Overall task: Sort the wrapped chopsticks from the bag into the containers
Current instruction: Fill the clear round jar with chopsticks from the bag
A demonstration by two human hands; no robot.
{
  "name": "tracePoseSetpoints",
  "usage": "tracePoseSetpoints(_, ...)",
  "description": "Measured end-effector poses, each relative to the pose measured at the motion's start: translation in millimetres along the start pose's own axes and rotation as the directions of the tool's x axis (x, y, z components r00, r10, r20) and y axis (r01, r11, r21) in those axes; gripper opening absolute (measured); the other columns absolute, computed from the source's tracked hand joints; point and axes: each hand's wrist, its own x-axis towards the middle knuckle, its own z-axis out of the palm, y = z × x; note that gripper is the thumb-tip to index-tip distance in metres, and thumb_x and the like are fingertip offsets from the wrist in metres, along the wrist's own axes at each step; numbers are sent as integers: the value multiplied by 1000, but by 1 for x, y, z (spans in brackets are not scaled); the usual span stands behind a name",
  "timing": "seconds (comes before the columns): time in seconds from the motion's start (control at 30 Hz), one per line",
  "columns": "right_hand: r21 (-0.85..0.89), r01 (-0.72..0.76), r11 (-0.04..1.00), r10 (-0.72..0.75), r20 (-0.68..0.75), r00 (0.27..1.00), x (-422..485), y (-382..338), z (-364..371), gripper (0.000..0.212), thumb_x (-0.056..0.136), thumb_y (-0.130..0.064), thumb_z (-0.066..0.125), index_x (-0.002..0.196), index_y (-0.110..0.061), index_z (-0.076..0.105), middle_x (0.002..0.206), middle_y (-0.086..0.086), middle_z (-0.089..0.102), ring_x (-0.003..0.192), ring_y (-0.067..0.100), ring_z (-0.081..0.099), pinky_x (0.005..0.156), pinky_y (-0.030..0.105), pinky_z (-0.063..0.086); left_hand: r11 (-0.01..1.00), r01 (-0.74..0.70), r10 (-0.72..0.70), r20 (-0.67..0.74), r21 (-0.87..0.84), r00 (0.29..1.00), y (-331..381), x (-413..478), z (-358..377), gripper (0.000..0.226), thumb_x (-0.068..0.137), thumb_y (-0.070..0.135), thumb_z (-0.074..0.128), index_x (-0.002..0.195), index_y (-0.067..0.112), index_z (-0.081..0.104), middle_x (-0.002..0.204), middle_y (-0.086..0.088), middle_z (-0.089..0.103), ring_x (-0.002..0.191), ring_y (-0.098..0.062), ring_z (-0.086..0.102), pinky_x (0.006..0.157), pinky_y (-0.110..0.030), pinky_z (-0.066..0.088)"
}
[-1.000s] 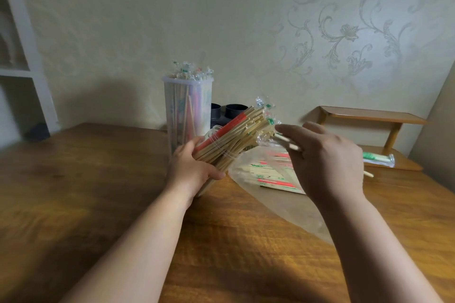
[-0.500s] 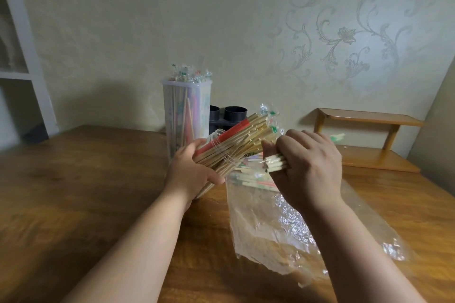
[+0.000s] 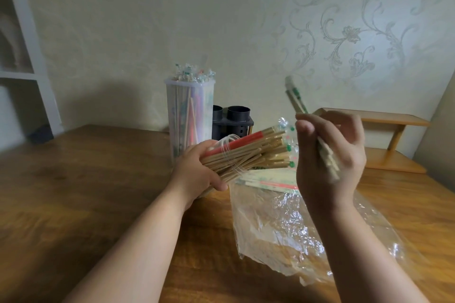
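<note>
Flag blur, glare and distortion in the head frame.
Head view: right hand and the wrapped pair it grips are motion-blurred; left hand and its chopstick bundle are sharp. Head view: specular glare on the plastic bag; soft shadow left of the tall container. Head view: wide-angle bending leans the white shelf at the left edge.

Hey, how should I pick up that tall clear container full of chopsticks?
I'd grip the tall clear container round its mid wall, coming from its left: it stands upright, wrapped chopsticks crowd its open top, and the black holder sits close on its right.
</note>
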Motion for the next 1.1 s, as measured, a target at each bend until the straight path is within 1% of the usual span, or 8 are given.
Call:
tracePoseSetpoints(0.13,326,-306,895,337,-42,941,2,-3,3,31,99,-32,47,77,-24,67,76,3,61,66,11,62,58,25,50,1000,14,-13,-29,19,999,-1,4,-1,91,35,-2,79,95,64,59,120,10,60,114,-24,54,90,-50,54)
tracePoseSetpoints(0.23,440,-427,790,480,-11,877,3,-6,1,40,101,-35,42,69,-23,63,63,-6,61,49,18,60,47,28,46,999,13,-12,-41,40,999,-1,3,0,95,38,-8,80,90,67,55,122,13,56,117,-23,51,92,-49,54)
tracePoseSetpoints(0.47,367,-575,731,576,122,809,0,-1,8,47,102,-34,47,59,-24,65,50,-5,56,51,9,54,53,26,42,994,-51,56,-53,94,997,-4,4,4,97,36,-7,81,93,67,56,117,21,55,117,-21,51,94,-49,53)
tracePoseSetpoints(0.6,272,-654,706,603,252,757,0,2,9,28,100,-27,57,75,-24,69,80,-3,69,67,-5,61,60,9,43,991,-72,76,-30,117,997,-6,3,3,94,41,-7,84,99,62,54,113,31,46,118,-20,47,96,-50,51)
tracePoseSetpoints(0.73,205,-730,652,627,395,672,-4,5,14,8,90,-31,70,96,-35,68,112,4,63,85,7,68,74,28,55,980,-106,110,-16,169,994,-5,2,3,98,33,6,84,115,53,57,112,31,46,119,-19,45,101,-49,46)
tracePoseSetpoints(0.87,380,-748,544,652,370,662,-4,6,11,35,78,-32,82,98,-29,54,100,0,58,79,8,62,69,24,50,981,-104,107,-11,162,994,-5,2,3,101,37,1,84,121,50,57,114,30,47,119,-18,45,102,-49,46)
tracePoseSetpoints(1.0,467,-707,531,699,230,677,-1,7,12,15,82,-37,51,91,-25,55,81,-18,62,79,0,55,75,21,41,983,-103,104,4,152,995,-5,2,2,101,40,-3,84,122,49,57,114,30,48,120,-19,45,101,-50,46)
tracePoseSetpoints(1.1,379,-683,624,658,217,721,-3,5,13,2,92,-25,55,91,-26,55,77,-18,61,72,6,54,68,28,46,983,-102,102,8,152,995,-5,1,1,100,39,2,84,122,50,56,115,31,47,120,-19,45,100,-50,47)
